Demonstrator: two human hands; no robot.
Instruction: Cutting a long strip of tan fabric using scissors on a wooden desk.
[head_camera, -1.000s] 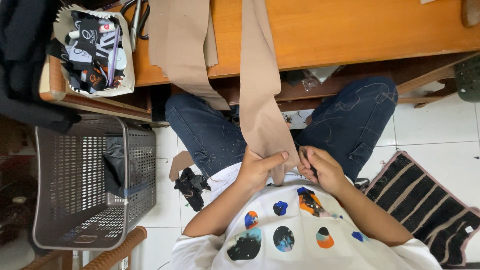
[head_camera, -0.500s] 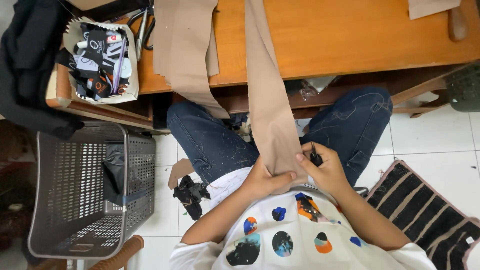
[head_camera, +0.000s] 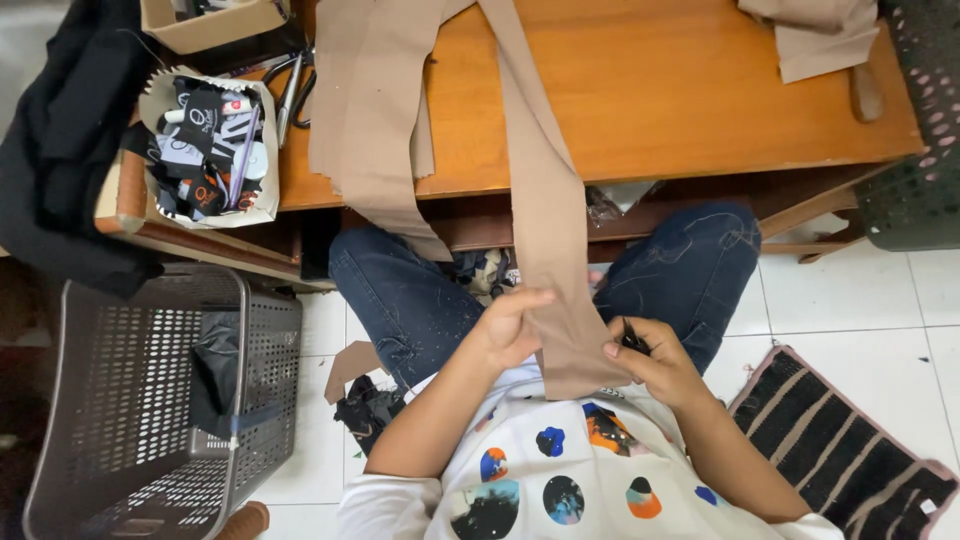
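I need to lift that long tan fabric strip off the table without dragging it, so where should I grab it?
Probably grip the tan strip where it drapes over the table edge, coming from the person's right side. It hangs flat and free there, while both hands already pinch its lower end.

Small dark tool (head_camera: 632, 338) in right hand (head_camera: 655, 362) was mostly covered by the fingers; kind could not be told. Tan fabric strip (head_camera: 550, 230) ran off the top edge of the frame, hiding part of the left hand (head_camera: 508, 328) at lower centre. Grey basket (head_camera: 150, 400) was cut by the bottom edge at lower left. Items in the white box (head_camera: 262, 170), upper left, were too small to identify.
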